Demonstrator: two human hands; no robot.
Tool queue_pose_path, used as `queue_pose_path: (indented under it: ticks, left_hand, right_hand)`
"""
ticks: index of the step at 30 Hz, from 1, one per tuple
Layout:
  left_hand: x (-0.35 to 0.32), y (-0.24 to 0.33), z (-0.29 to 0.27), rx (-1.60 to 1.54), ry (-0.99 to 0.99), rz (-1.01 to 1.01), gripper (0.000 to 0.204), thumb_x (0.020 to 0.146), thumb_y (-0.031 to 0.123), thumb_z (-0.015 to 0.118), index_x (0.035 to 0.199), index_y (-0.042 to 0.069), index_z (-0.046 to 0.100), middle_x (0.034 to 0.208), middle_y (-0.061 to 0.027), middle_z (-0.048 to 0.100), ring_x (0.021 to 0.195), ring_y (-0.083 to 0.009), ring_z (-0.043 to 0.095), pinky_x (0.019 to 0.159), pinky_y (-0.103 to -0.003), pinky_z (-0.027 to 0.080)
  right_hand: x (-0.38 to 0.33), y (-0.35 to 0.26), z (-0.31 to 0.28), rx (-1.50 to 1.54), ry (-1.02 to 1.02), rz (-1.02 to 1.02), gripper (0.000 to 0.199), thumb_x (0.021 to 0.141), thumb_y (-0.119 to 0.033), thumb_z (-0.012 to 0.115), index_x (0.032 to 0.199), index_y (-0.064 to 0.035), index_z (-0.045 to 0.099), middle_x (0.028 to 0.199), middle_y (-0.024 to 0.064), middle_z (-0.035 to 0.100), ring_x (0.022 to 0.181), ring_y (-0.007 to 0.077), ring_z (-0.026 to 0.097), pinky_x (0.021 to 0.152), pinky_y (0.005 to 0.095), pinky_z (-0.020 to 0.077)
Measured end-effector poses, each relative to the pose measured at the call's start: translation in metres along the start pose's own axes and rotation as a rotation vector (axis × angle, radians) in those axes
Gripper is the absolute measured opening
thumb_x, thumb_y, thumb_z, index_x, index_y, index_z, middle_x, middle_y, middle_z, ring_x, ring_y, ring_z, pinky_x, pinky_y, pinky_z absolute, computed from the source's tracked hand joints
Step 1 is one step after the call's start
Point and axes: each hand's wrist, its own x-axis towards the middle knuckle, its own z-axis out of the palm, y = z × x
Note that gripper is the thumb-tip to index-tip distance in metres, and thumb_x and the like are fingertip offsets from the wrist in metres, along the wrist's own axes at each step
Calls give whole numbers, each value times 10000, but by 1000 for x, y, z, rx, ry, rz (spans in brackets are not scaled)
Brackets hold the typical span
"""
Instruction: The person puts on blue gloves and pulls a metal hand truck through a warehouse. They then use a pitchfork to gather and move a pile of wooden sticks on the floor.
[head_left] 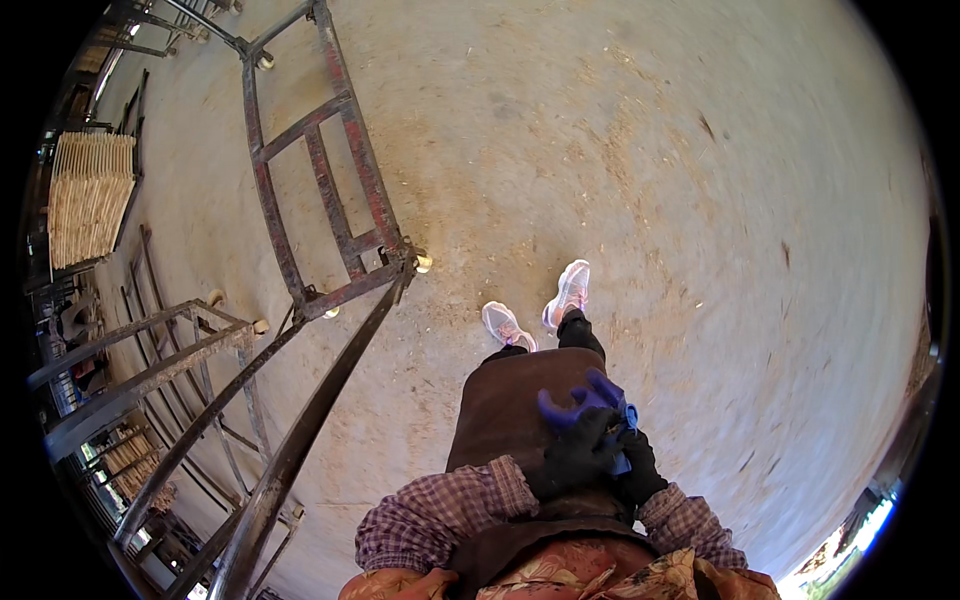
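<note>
A: Hands first. Left hand (575,455) in a black glove, fingers curled over a purple glove (585,398) in front of the brown apron (505,405). State?

B: Left hand closed on the purple glove, gripping its lower part. Right hand (638,468), also black-gloved, sits at 3 o'clock of the left, touching it; its fingers are tucked against the same purple glove, but how firmly it grips I cannot tell. The glove's fingers stick up toward 12 o'clock, loose and empty.

A: Position of the glove overall?

B: At waist height, above the concrete floor (650,180), just below the two pale shoes (540,310), which lie at 11 o'clock of the hands.

A: Sleeves?

B: Checked sleeves (440,510) on both forearms, entering from 6 o'clock.

A: Surroundings?

B: Rusty metal frame (320,170) lying across the floor at 10 to 11 o'clock, well apart from the hands. Long steel bars (300,440) run down toward 7 o'clock. Stack of pale wooden slats (90,195) at 9 o'clock, near the rim. Floor is dusty, with scattered chips.
</note>
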Motion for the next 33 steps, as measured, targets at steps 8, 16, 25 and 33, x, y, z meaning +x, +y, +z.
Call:
queue_pose_path:
  ticks: [8, 16, 25, 33]
  left_hand:
    - [-3, -26, -5, -206, -8, -180, 448, 951, 201, 597, 1320, -1, 442, 1252, -128, 530, 1137, -228, 524, 965, -367, 434]
    - [9, -7, -46, -747, 78, -357, 329, 974, 170, 536, 1257, 5, 505, 1145, -81, 579, 1033, -165, 562, 906, -304, 463]
    - [22, 26, -76, -639, 244, -172, 254, 975, 197, 554, 1149, 12, 572, 1032, -40, 598, 917, -112, 565, 783, -257, 485]
    - [34, 41, -81, -399, 210, -91, 336, 926, 172, 636, 1200, -7, 558, 1088, -62, 609, 977, -130, 575, 840, -276, 488]
  right_hand:
    - [-19, -45, 66, -311, -184, -220, 417, 903, -214, 610, 1281, -61, 521, 1087, 52, 627, 948, 137, 610, 833, 291, 516]
    - [-4, -69, 97, -589, -178, -121, 334, 907, -330, 657, 1022, -18, 680, 918, 22, 630, 861, 101, 596, 777, 266, 484]
    - [7, -91, 123, -540, -258, -199, 278, 924, -234, 639, 1085, -9, 656, 922, 25, 670, 826, 89, 614, 720, 248, 500]
    - [16, -98, 130, -1216, -182, -721, 202, 912, -227, 644, 1034, -68, 667, 853, 89, 686, 777, 132, 640, 711, 308, 513]
